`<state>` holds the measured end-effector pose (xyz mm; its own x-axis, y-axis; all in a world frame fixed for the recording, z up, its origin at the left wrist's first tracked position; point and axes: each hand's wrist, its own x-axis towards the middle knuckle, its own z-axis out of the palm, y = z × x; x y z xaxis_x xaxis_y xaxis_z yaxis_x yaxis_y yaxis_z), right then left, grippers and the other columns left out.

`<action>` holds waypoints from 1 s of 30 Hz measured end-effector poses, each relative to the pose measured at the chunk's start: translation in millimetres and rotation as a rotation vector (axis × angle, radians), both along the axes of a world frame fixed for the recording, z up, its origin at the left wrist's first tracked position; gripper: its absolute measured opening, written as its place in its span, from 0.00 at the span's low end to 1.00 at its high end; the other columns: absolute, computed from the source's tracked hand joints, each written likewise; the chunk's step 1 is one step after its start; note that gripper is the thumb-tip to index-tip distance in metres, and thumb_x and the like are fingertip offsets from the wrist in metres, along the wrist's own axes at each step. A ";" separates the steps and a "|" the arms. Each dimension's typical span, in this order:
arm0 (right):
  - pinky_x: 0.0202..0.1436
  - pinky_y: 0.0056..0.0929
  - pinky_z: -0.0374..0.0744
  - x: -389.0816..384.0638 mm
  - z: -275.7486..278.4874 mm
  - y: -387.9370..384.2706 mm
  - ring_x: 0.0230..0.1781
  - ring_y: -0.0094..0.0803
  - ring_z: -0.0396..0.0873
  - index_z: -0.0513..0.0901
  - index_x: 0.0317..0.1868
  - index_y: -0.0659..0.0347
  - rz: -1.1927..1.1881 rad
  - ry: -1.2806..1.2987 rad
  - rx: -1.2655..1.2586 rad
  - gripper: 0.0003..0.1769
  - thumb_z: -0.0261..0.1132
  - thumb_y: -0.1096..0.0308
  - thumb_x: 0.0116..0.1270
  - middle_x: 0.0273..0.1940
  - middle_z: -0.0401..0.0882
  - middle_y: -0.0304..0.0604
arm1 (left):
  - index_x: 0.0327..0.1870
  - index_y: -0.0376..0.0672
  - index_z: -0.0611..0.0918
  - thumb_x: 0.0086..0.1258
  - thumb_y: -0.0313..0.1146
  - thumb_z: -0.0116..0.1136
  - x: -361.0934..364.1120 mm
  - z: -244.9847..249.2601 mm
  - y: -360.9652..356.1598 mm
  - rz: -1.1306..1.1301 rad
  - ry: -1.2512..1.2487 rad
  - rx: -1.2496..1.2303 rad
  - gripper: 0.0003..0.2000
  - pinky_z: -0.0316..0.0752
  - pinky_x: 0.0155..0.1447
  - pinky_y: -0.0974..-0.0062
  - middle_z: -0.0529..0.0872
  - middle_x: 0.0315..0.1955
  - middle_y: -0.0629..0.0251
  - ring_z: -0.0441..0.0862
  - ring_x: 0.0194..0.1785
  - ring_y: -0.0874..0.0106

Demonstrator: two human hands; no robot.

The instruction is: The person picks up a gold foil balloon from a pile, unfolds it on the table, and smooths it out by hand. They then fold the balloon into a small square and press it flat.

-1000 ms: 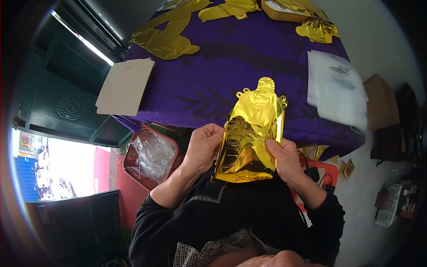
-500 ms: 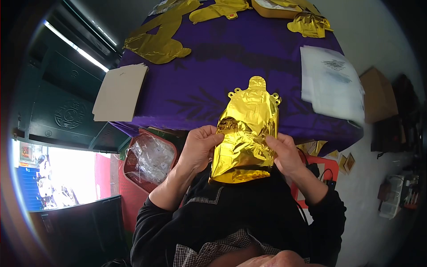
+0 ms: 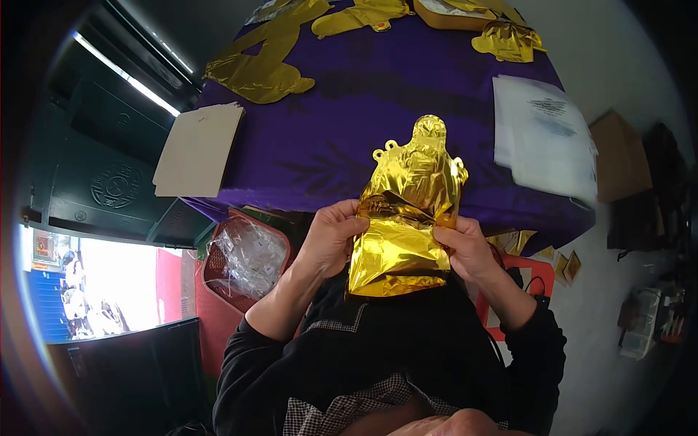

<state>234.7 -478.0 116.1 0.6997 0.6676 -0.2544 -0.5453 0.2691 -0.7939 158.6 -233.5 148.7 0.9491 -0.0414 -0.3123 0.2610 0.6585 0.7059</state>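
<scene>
Gold foil balloon [image 3: 407, 211], flat and uninflated, is held up in front of the person's chest, above the near edge of the table [image 3: 327, 138] with its purple cloth. It touches neither the cloth nor anything on it. Its long axis runs away from the body, from the wide lower end close to the black sweater to the rounded tab at the far end, and leans a little to the person's right. A crumpled fold crosses it about midway, and both hands meet it at that fold. The left hand [image 3: 331, 240] is closed on the left edge, thumb on the front face and fingers curled behind. The right hand [image 3: 469, 251] pinches the right edge in the same way, thumb pressed on the foil. The balloon lies between the two hands, so neither is nearer. The far half stands free above the fingers and the near half hangs below them. On the table beyond lie a stack of white papers [image 3: 542, 134] to the right, pale cardboard sheets [image 3: 196, 149] at the left edge, and more gold foil shapes [image 3: 262, 69] at the far side. Below the left forearm stands a red basket [image 3: 218, 280] holding clear plastic bags [image 3: 251, 254].
</scene>
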 end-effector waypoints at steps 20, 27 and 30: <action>0.42 0.25 0.83 13.6 -14.6 -10.4 0.35 0.31 0.85 0.84 0.34 0.71 0.030 -0.130 0.219 0.10 0.55 0.84 0.67 0.34 0.86 0.49 | 0.38 0.32 0.85 0.67 0.13 0.48 -3.4 -17.2 2.3 0.059 -0.070 0.086 0.11 0.82 0.44 0.77 0.88 0.35 0.57 0.86 0.37 0.71; 0.37 0.21 0.76 13.1 -8.0 -4.8 0.31 0.25 0.81 0.85 0.30 0.68 0.039 -0.191 0.188 0.17 0.48 0.86 0.58 0.30 0.83 0.43 | 0.42 0.32 0.83 0.72 0.25 0.47 -5.2 4.1 2.8 0.029 -0.064 0.011 0.10 0.82 0.47 0.75 0.87 0.35 0.53 0.87 0.38 0.67; 0.37 0.21 0.76 12.1 -4.0 -5.4 0.33 0.25 0.80 0.85 0.29 0.68 0.063 -0.199 0.104 0.16 0.48 0.86 0.57 0.31 0.84 0.42 | 0.49 0.32 0.79 0.77 0.41 0.43 -6.0 4.2 5.6 -0.010 -0.097 -0.065 0.19 0.82 0.48 0.73 0.86 0.40 0.51 0.86 0.42 0.67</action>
